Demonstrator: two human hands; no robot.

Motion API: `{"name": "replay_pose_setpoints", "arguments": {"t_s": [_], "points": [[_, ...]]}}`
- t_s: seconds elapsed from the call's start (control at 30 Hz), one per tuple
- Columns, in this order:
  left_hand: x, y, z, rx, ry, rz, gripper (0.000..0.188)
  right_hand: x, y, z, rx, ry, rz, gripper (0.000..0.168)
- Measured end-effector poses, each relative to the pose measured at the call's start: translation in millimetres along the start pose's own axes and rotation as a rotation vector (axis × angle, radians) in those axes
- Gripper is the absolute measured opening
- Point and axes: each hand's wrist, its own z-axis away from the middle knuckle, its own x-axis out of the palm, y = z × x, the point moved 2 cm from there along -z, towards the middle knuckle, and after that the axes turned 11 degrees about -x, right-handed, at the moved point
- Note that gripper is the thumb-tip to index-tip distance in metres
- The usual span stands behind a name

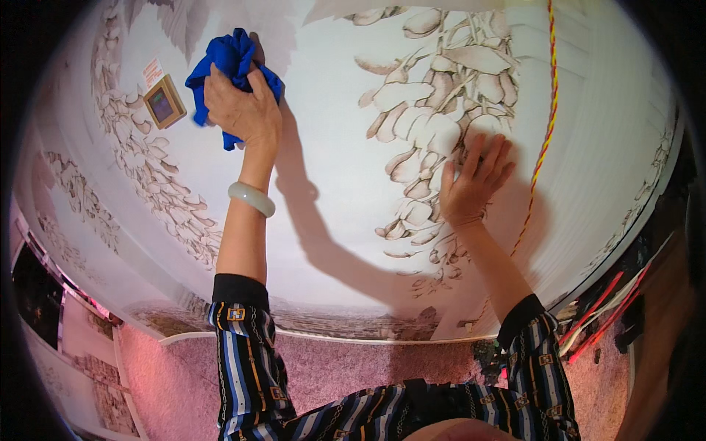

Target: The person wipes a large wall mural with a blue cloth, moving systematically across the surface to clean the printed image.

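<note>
Bunched under the fingers of my left hand (242,110) is a blue cloth (229,52), held against a wall (336,143) printed with flowers. A pale bangle (252,199) circles that wrist. Just left of the cloth sits a small gold-framed wall panel (165,102) with a dark screen, and a paper label (153,73) bearing writing above it. My right hand (475,184) holds nothing; its fingers are spread over the printed hanging blossoms (413,121), at or close to the wall surface.
A twisted red-and-yellow cord (544,143) hangs down the wall right of my right hand. A white baseboard (353,340) edges the carpeted floor (331,364). Red and white rods or cables (601,314) and dark clutter lie at the lower right. A doorway-like dark opening (37,295) shows at far left.
</note>
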Motion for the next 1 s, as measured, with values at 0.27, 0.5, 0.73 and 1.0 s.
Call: {"name": "replay_pose_setpoints", "arguments": {"t_s": [0.27,0.5,0.73,1.0], "points": [[25.0,199.7,93.7,0.679,-0.456,0.309,0.073,-2.6,-2.0,3.9,0.024,-0.038,-0.076,0.080],[36.5,201.8,64.3,0.675,-0.470,0.259,0.056,1.9,2.8,2.1,0.001,0.018,-0.075,0.077],[24.0,125.9,50.6,0.383,-0.160,0.206,0.066,-1.7,0.5,3.8,-0.003,0.025,-0.130,0.075],[-97.5,43.9,262.0,1.048,-0.896,0.237,0.047,-1.3,-0.5,4.5,0.034,-0.009,-0.177,0.075]]}}
